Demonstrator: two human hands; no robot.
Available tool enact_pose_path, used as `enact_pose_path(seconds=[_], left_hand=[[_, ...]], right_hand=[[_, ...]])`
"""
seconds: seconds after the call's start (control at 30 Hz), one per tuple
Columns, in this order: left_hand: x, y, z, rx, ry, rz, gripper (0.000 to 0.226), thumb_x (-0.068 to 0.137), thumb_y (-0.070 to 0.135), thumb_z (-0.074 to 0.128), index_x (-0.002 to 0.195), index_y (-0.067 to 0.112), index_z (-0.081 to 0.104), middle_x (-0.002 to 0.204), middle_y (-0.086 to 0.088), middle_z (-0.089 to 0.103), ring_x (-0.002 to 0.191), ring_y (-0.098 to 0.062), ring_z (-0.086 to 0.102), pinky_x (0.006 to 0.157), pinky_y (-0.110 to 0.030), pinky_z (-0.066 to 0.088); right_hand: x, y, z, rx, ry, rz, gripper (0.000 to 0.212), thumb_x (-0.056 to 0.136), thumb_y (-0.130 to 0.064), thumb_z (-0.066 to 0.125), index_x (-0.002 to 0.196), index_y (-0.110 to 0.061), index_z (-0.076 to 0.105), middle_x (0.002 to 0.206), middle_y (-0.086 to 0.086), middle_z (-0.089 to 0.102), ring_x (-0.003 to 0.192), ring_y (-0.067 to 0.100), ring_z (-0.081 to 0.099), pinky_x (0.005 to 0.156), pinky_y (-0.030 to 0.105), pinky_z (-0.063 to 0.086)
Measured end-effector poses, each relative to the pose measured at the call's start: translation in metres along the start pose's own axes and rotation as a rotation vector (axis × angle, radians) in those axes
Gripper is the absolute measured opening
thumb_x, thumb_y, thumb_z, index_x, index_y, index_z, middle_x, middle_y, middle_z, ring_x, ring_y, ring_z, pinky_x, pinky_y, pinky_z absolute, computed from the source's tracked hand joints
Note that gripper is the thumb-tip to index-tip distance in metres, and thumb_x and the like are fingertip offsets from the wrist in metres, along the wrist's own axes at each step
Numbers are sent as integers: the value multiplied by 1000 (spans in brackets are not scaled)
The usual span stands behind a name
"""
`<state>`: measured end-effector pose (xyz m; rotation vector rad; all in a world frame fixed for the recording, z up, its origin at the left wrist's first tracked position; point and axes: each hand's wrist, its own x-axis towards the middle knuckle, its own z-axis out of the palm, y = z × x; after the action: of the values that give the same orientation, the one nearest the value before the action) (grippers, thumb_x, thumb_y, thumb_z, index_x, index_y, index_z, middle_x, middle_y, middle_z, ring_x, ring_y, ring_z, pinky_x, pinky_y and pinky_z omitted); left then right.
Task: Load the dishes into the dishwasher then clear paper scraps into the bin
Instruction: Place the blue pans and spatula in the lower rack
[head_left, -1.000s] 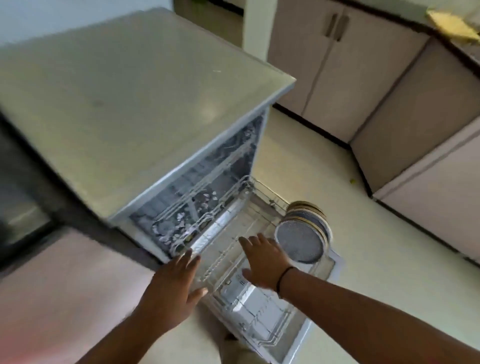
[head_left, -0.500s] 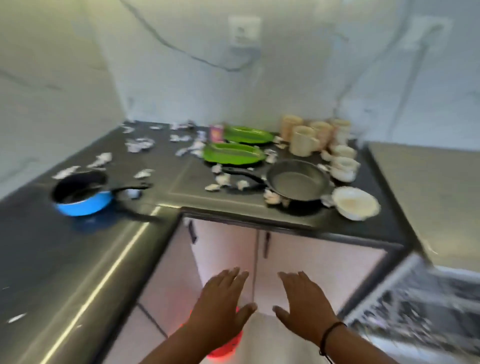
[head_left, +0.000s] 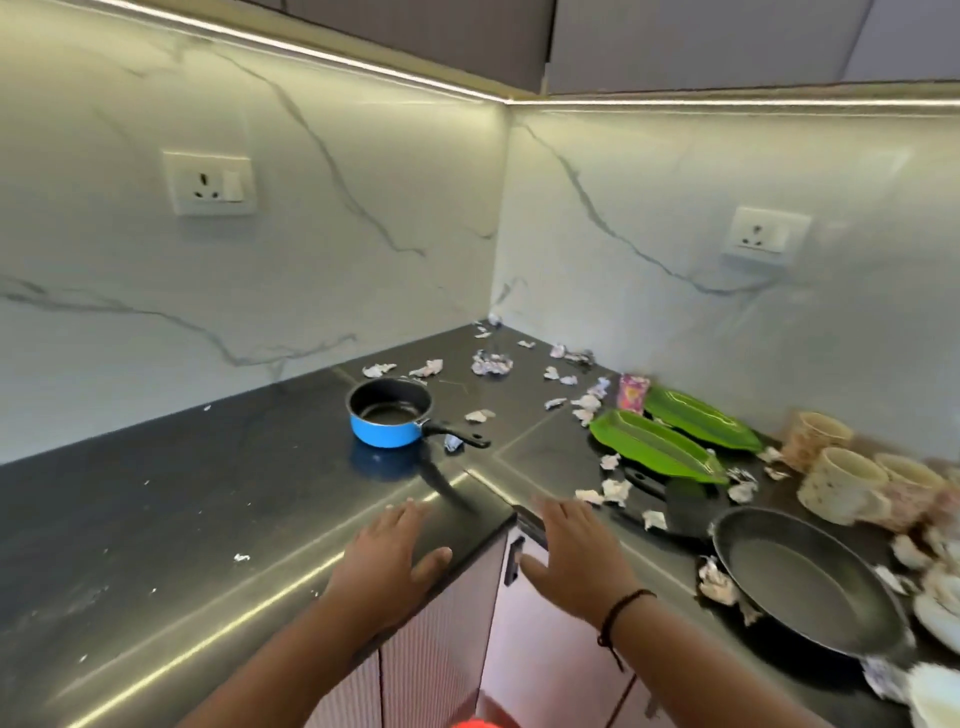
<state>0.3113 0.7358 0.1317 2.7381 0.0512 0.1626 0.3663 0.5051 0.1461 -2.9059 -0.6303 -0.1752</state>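
Both your hands empty at the bench (head_left: 156, 519) corner.
Left hand (head_left: 387, 558) and right hand (head_left: 574, 561): grip released, fingers spread; blue saucepan (head_left: 389, 418) beyond.

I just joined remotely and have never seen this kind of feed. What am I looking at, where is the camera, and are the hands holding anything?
No robot here: a person wears one camera on the head, looking down at their own hands. The left hand and right hand hover open near the counter edge, holding nothing. On the counter lie a blue saucepan, a frying pan, two green plates, some mugs and many paper scraps.
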Motion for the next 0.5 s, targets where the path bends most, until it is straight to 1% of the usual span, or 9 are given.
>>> enact_pose_path(seconds=[0.1,0.17,0.33,0.43,0.5], left_hand=[[5,-17,-2,-17,-12,-98,69,90,59,47,148,29,26,154,4,30,141,-16,28,115,-36,26],[8,-30,-4,-19,-27,-146,69,90,60,46,148,29,24,155,4,28,142,-16,26,116,-37,26],[36,-68,-17,-38,-28,-207,69,90,59,47,149,29,24,154,5,29,141,-15,27,115,-36,26],[61,-98,-26,-64,-27,-209,68,91,58,47,148,28,25,154,4,31,140,-16,29,114,-36,28],[75,-114,-29,-103,-43,-220,68,90,58,47,147,28,26,153,3,32,140,-17,30,114,-37,29]], right_hand=[[29,-4,-7,13,0,-69,69,85,-52,51,143,-20,30,140,4,45,134,26,33,112,39,30],[49,-10,-8,11,-11,-96,70,85,-53,51,143,-21,29,142,3,43,135,25,33,110,41,33],[110,-40,-6,-23,-3,-139,59,85,-50,53,135,-22,37,131,1,51,123,21,43,101,36,40],[149,-62,5,-28,9,-122,47,85,-45,53,126,-23,45,123,1,54,115,21,47,93,34,41],[172,-73,12,-54,6,-100,45,86,-46,52,124,-22,47,122,1,54,114,21,48,91,35,42]])
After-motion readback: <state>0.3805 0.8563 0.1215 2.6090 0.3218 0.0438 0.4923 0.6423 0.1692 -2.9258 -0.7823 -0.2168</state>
